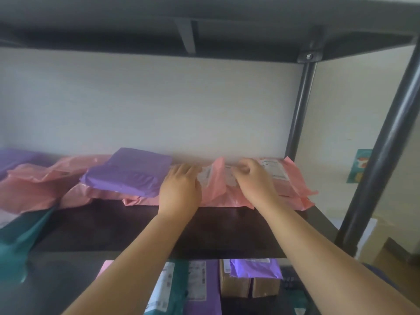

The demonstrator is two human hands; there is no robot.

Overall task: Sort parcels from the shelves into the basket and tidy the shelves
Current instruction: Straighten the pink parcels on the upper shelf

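Observation:
Both my hands reach onto a dark shelf at the back right. My left hand lies flat on the left end of a pink parcel with a white label. My right hand is curled over the same pink parcel, its fingers pinching the plastic near the label. Another pink parcel with a label lies just right of it. A purple parcel rests on more pink parcels to the left. No basket is in view.
A teal parcel hangs over the shelf's left front edge. Below the shelf stand teal and purple labelled parcels and a cardboard box. Black posts rise at the right. The upper shelf hangs overhead.

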